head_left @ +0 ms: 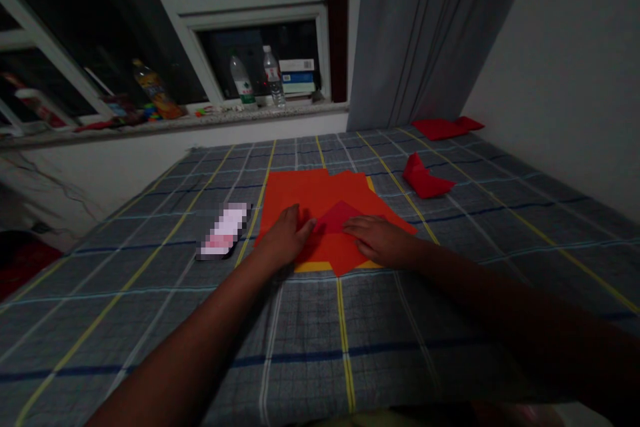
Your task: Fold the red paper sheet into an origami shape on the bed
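Note:
A stack of orange-red paper sheets (pixel 320 197) lies on the grey plaid bedsheet (pixel 310 333), with a yellow sheet edge showing beneath. On top sits a darker red folded piece (pixel 339 217). My left hand (pixel 286 235) rests flat on the stack at the piece's left, fingers together and stretched toward it. My right hand (pixel 379 239) lies flat on the piece's right side, fingers extended and pressing on the paper. Neither hand grips anything.
A folded red paper shape (pixel 425 179) and flat red pieces (pixel 447 127) lie at the far right. A blurred pink-white object (pixel 223 231) sits left of the stack. Bottles (pixel 273 77) and books (pixel 297 77) line the windowsill. A grey curtain (pixel 425 33) hangs beside the white wall.

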### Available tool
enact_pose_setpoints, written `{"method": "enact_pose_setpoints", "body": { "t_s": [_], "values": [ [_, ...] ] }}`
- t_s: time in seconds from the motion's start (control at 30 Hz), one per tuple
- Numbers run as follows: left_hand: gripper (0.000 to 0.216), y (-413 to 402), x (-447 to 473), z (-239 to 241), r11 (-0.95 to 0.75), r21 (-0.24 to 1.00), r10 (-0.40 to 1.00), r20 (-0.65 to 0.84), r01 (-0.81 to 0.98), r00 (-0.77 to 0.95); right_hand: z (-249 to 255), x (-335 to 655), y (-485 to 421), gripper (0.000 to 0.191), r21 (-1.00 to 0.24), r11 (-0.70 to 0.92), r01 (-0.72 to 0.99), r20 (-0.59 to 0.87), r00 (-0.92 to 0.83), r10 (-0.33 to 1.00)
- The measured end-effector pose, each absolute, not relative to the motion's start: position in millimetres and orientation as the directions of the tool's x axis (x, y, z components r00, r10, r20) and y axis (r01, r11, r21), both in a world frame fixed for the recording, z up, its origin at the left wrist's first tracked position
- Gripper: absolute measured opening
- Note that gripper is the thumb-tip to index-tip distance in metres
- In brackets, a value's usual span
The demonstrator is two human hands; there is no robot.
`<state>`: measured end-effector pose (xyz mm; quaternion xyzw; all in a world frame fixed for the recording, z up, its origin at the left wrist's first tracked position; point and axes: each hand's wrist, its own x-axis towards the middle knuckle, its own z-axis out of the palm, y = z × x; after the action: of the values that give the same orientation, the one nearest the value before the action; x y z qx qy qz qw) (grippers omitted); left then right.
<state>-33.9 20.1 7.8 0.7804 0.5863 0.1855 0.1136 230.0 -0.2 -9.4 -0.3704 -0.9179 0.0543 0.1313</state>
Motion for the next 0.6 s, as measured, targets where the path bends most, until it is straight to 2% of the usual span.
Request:
{"method": "enact_pose_setpoints", "body": {
  "t_s": [0.17,0.23,0.3,0.43,0.6],
  "values": [
    [0.058,15.5,-31.2,10.5,-0.352,0.371,0.932,0.22,0.859,0.287,-12.7,230.1,0.7,0.047,-0.21,0.729,0.652,0.218,-0.695,0.685],
    [0.056,12.8,-29.7,12.0,-0.4,0.301,0.907,0.268,0.866,0.326,-12.2,229.8,0.9,0.047,-0.215,0.731,0.648,0.217,-0.698,0.683],
    [0.051,10.2,-27.3,11.7,-0.511,0.202,0.847,0.282,0.835,0.451,-10.9,228.9,1.1,0.046,-0.214,0.733,0.646,0.216,-0.7,0.681],
    [0.049,5.3,-20.1,5.3,-0.707,0.085,0.705,0.151,0.702,0.693,-7.6,226.4,1.5,0.045,-0.178,0.732,0.657,0.199,-0.705,0.681],
    [0.053,1.4,-14.1,2.8,-0.721,0.026,0.693,0.019,0.693,0.72,-3.7,226.4,-0.5,0.044,-0.05,0.699,0.713,0.126,-0.69,0.713]
  ]
}}
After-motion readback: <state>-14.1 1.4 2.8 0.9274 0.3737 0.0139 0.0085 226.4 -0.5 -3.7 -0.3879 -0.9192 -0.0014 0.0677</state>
